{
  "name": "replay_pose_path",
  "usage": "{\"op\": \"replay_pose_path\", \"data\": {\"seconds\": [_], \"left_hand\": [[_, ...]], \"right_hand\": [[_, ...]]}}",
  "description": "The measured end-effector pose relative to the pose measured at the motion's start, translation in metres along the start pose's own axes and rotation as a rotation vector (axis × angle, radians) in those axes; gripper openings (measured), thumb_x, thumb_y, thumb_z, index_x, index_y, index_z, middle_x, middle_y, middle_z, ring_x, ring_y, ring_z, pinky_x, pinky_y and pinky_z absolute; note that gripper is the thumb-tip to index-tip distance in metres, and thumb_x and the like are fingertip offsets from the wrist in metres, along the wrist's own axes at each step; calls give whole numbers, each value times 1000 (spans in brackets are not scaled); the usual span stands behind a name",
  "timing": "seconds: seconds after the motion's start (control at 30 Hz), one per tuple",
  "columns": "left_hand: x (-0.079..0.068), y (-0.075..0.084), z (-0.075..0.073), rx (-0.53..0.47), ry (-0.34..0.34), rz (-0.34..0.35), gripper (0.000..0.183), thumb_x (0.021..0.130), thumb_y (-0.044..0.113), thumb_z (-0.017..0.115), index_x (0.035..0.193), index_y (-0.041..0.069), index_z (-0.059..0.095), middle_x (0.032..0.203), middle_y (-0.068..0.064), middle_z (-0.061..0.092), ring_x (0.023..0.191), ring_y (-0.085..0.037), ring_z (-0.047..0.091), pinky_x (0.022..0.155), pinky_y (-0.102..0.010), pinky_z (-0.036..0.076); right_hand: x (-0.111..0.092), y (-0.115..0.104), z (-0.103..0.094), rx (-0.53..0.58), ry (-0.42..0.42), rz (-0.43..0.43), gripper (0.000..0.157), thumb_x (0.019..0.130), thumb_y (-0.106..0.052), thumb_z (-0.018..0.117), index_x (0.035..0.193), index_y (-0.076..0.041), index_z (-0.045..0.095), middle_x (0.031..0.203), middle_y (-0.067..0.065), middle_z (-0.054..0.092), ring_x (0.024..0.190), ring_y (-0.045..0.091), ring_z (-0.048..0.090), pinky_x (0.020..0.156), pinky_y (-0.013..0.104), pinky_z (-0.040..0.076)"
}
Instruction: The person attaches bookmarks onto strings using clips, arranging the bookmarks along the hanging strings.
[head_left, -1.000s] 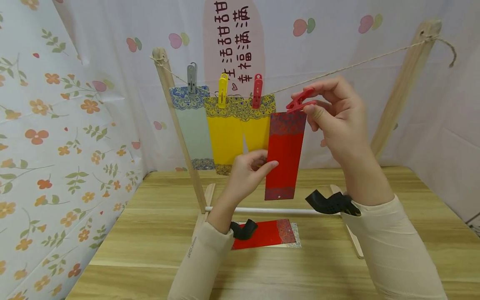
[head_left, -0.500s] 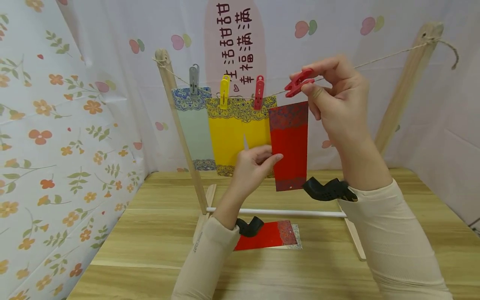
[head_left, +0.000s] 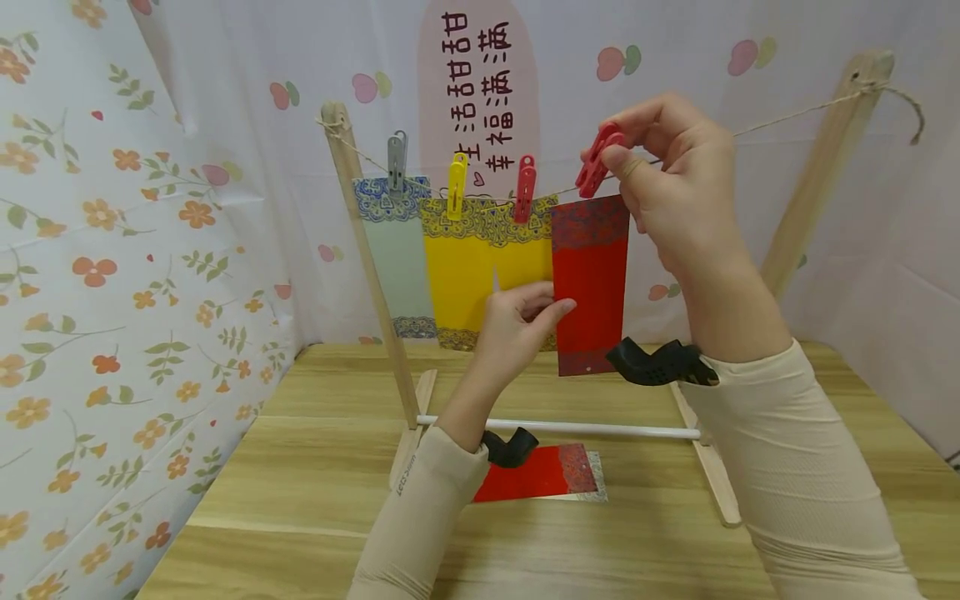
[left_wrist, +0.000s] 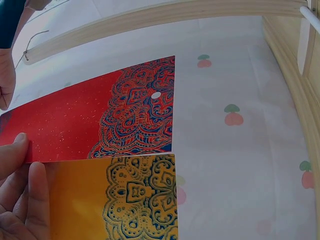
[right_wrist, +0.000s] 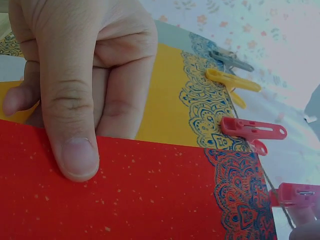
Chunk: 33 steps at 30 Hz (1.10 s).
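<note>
The person's left hand (head_left: 517,329) pinches a tall red paper card with a blue-patterned border (head_left: 592,287) by its left edge, thumb across the front and fingers behind. The card hangs upright in front of the bench, its patterned end up, just beside the nearer yellow card (head_left: 523,265). The right hand (head_left: 682,179) has thumb and fingers closed round the handles of a red plastic clothespin (head_left: 600,161), tilted at the brown twine line (head_left: 795,114) above the card's top edge; whether it bites the card cannot be told. Leftward along the twine, another red clothespin (head_left: 526,190), a yellow one and a grey one hold cards. A second red card (head_left: 528,475) lies on the bench (head_left: 300,475).
</note>
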<state>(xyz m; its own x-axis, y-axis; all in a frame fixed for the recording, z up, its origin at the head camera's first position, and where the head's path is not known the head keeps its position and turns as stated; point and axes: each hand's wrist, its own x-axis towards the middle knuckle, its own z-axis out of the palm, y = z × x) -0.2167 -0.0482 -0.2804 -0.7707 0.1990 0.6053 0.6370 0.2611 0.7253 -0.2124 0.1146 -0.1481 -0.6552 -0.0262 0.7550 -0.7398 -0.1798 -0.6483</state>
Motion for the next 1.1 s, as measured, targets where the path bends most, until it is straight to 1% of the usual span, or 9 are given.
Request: {"op": "replay_pose_path", "data": {"seconds": [0.17, 0.27, 0.33, 0.5, 0.67, 0.7, 0.83, 0.93, 1.1], "left_hand": [[1, -1, -1, 0, 15, -9, 21, 93, 15, 70, 106, -1, 74, 96, -16, 76, 70, -19, 66, 63, -15, 50], [2, -3, 0, 1, 17, 5, 20, 93, 15, 70, 105, -1, 74, 93, -16, 77, 69, -22, 66, 61, -15, 49], [2, -3, 1, -3, 17, 10, 20, 93, 15, 70, 104, -1, 74, 93, -16, 76, 69, -23, 66, 61, -16, 49], [2, -3, 0, -8, 28, 7, 22, 93, 14, 70, 108, -2, 74, 99, -17, 76, 79, -23, 71, 67, -15, 52], [5, -3, 0, 13, 28, 18, 22, 93, 15, 70, 108, -1, 74, 99, -17, 76, 78, -21, 71, 67, -14, 52], [6, -3, -1, 17, 28, 19, 22, 93, 15, 70, 108, -1, 74, 99, -17, 76, 77, -21, 71, 67, -14, 52], [9, -1, -1, 20, 19, 12, 22, 93, 16, 69, 106, 0, 74, 96, -16, 77, 74, -18, 69, 65, -15, 51], [10, 0, -1, 9, 13, 7, 21, 94, 16, 69, 106, 0, 74, 96, -16, 77, 75, -18, 69, 65, -15, 52], [11, 1, -1, 14, 1, -9, 20, 94, 16, 69, 105, 0, 74, 94, -16, 76, 76, -20, 71, 66, -16, 53]], "right_hand": [[1, -1, 0, 0, -14, 54, 8, 91, 3, 66, 92, -5, 69, 82, 7, 71, 50, 16, 48, 37, 19, 27], [1, -1, 1, -7, -20, 62, 9, 90, 4, 66, 90, -5, 69, 80, 6, 71, 52, 16, 49, 38, 19, 26], [1, 0, 1, -25, -19, 65, 10, 90, 4, 66, 90, -5, 69, 80, 5, 71, 52, 15, 46, 38, 18, 27], [-1, 0, 0, -115, -18, 89, 8, 91, 1, 67, 91, -7, 70, 82, 3, 71, 54, 14, 42, 39, 18, 31], [-2, 0, 0, -204, -26, 108, 9, 92, -1, 66, 93, -9, 70, 84, 0, 72, 60, 16, 49, 40, 18, 37], [-3, 1, 0, -203, -29, 109, 9, 92, 0, 66, 93, -8, 70, 84, 0, 72, 62, 16, 52, 41, 17, 40], [-3, 0, -2, -223, -43, 110, 8, 92, -1, 67, 95, -8, 70, 84, -1, 73, 60, 15, 54, 42, 17, 41], [-3, -1, -2, -318, -52, 113, 9, 93, -5, 67, 101, -9, 70, 85, -5, 72, 59, 14, 53, 43, 18, 41], [-4, -1, -4, -464, -65, 144, 21, 94, -13, 67, 115, -8, 70, 87, -9, 70, 62, 14, 51, 49, 17, 46]]}}
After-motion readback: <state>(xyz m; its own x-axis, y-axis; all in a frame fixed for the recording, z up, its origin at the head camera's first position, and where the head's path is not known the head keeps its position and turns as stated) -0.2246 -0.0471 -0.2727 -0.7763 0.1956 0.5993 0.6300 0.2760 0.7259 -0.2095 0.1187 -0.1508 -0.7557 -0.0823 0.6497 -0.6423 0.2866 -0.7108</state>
